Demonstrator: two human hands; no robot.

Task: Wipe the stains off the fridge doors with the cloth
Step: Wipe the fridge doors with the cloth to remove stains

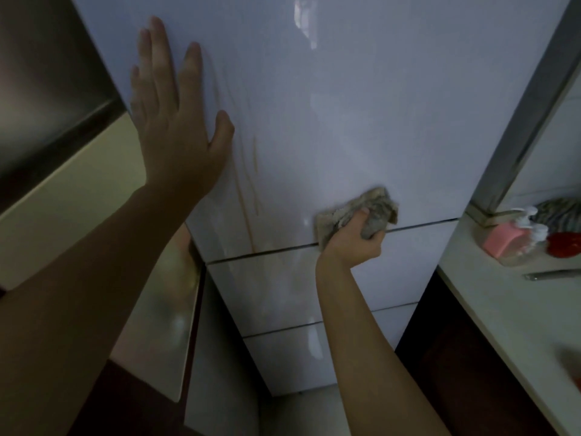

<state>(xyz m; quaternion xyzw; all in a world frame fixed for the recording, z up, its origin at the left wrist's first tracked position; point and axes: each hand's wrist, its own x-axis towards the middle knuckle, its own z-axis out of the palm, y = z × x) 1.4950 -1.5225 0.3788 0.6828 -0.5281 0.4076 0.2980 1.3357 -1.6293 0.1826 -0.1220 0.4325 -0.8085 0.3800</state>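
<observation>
The white fridge fills the middle of the head view, its tall upper door [361,121] above two lower drawer fronts [283,284]. Brownish streak stains [248,184] run down the upper door's left part to its bottom seam. My left hand [176,121] lies flat and open against the upper door, just left of the streaks. My right hand [355,237] grips a crumpled grey-beige cloth [374,206] and presses it on the door's lower edge, right of the stains.
A pale counter [503,309] runs along the right with a pink soap dispenser [509,237], a red object [564,243] and a metal utensil [553,273]. A dark cabinet [47,89] and a glossy panel [163,309] stand left of the fridge.
</observation>
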